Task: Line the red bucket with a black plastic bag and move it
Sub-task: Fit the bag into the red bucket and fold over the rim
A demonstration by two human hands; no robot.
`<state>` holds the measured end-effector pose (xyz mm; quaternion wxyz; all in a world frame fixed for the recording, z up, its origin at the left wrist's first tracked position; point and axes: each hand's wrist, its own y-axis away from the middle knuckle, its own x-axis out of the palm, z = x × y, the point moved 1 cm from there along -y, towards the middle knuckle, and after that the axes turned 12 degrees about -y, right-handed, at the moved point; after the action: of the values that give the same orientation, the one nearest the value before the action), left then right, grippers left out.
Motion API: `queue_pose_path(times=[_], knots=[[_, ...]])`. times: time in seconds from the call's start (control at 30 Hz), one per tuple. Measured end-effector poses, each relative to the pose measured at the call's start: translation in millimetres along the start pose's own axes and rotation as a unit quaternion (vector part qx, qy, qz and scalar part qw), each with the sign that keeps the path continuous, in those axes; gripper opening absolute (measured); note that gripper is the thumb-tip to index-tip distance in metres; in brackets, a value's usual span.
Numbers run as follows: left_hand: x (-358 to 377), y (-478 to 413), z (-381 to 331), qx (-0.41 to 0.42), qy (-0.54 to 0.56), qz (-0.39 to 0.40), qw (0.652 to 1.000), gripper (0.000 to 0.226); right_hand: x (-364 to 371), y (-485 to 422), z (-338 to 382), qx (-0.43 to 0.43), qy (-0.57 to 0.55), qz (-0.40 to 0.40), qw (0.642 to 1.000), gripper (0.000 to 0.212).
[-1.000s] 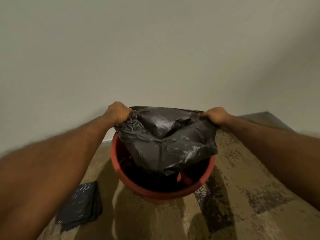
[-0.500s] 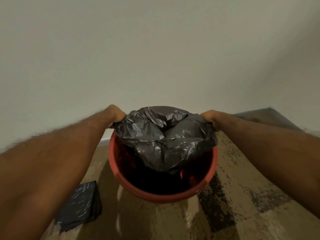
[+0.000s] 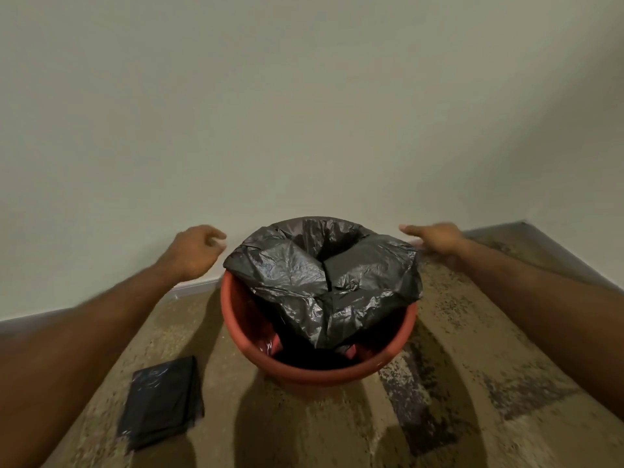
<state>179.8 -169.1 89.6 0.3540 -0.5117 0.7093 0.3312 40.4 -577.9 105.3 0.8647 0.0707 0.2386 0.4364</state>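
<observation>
The red bucket [image 3: 243, 329] stands on the patterned floor close to the wall. A black plastic bag [image 3: 324, 282] lies crumpled over its far half, draped past the far and right rim and sagging into the middle; the near inside of the bucket shows. My left hand [image 3: 194, 249] hovers just left of the bag with loosely curled fingers, holding nothing. To the right of the bag, my right hand [image 3: 435, 236] has its fingers stretched out near the bag's edge, and nothing is in it.
A folded stack of black bags [image 3: 162, 403] lies on the floor to the bucket's near left. A pale wall [image 3: 304, 113] rises right behind the bucket, with a skirting strip [image 3: 192, 287] at its foot. Patterned floor [image 3: 472, 366] spreads toward me and to the right.
Both hands held the bag's upper corners stretched above the bucket; now they have let go and moved outward. The bag has dropped onto the bucket's far rim.
</observation>
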Motion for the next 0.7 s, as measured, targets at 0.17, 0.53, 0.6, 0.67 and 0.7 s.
queue_pose_path(times=[0.17, 0.53, 0.6, 0.67, 0.7], knots=[[-10.8, 41.4, -40.7, 0.326, -0.078, -0.040, 0.941, 0.040, -0.2, 70.5, 22.3, -0.324, 0.150, 0.122, 0.926, 0.046], [-4.9, 90.8, -43.1, 0.425, -0.301, 0.089, 0.849, 0.022, 0.6, 141.0, -28.5, -0.411, 0.361, 0.267, 0.793, 0.016], [-9.8, 104.6, -33.0, 0.451, -0.271, 0.039, 0.850, 0.022, -1.8, 151.9, -38.8, -0.442, 0.363, 0.245, 0.783, 0.003], [-10.8, 119.9, -21.6, 0.495, -0.254, -0.021, 0.831, 0.024, -3.4, 163.4, -51.9, -0.500, 0.367, 0.220, 0.753, 0.014], [-9.7, 126.8, -16.3, 0.520, -0.252, -0.050, 0.815, 0.026, -4.1, 168.1, -58.5, -0.535, 0.370, 0.209, 0.730, 0.019]])
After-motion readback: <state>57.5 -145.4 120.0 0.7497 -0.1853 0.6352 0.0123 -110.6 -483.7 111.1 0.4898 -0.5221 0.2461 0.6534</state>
